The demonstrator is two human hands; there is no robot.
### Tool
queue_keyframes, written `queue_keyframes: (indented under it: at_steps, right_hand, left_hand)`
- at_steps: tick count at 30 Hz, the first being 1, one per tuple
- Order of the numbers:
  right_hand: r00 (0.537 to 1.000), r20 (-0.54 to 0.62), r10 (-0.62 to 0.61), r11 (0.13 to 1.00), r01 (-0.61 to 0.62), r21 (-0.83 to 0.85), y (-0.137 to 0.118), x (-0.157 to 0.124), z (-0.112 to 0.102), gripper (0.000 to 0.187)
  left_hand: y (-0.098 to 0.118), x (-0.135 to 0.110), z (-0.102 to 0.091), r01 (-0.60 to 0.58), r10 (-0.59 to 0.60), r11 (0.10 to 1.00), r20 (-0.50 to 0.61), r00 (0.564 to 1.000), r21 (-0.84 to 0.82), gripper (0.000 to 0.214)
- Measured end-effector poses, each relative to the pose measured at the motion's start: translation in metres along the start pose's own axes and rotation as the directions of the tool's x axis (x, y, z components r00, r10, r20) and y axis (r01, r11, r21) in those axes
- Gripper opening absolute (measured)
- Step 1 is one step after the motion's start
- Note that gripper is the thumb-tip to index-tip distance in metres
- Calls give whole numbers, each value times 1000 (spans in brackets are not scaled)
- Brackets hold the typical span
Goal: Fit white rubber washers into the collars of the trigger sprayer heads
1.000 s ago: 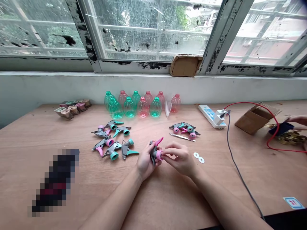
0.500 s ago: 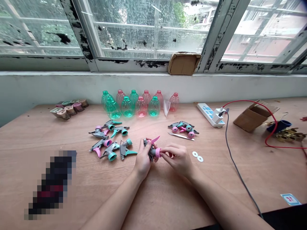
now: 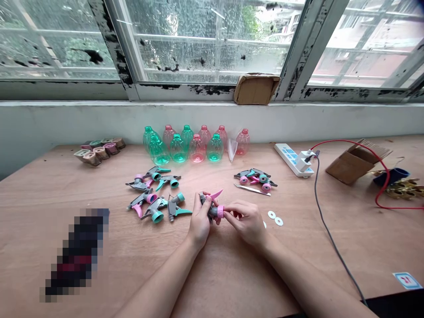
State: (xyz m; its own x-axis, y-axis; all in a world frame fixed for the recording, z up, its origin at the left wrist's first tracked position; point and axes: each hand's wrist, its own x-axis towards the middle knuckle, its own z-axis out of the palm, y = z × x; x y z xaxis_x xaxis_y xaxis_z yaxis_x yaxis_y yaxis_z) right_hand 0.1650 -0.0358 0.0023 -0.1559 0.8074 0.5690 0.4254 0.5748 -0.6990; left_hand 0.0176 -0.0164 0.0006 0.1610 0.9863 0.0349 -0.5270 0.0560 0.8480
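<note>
My left hand (image 3: 199, 221) is closed around a grey spray-trigger head (image 3: 212, 206) with a pink lever and a pink screw collar. My right hand (image 3: 247, 218) pinches at the pink collar end of that same head; what its fingertips hold there is too small to make out. Both hands hover just above the wooden table (image 3: 212, 274). Two white washers (image 3: 275, 218) lie just right of my right hand. A metal pair of tweezers (image 3: 251, 189) lies beyond them.
Several grey spray heads with teal or pink parts (image 3: 155, 198) lie left of my hands; a smaller pile (image 3: 255, 177) sits behind right. Green and pink bottles (image 3: 195, 145) line the wall. A power strip (image 3: 293, 160), cables, a cardboard box (image 3: 356, 164) and small cups (image 3: 99, 150) are also on the table.
The hands keep working at the pink collar with small finger shifts. Another person's hand at the far right edge has left the view.
</note>
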Motion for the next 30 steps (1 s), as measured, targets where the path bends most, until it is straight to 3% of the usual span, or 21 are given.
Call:
queue_keyframes:
  at_steps: [8,23,27,30]
  right_hand:
    - [1000,15,1,1000,-2,21,6,-2,2,12]
    - [999,17,-46,999,46,-28,6,0,2,12]
    - [999,0,-54,998,54,-12,6,-1,-1,11]
    - [995,-3,-100,995,100,-13,8,-3,-1,27]
  left_hand:
    - [1,0,1,39,-41,997,-28,999,-64,31]
    - [0,2,-2,47,-47,999,-30,998,27,33]
    - [5,2,-2,162,-173,972,-47,984,-171,32]
    - [8,3,-6,286,-303,916,-18,953,-281,28]
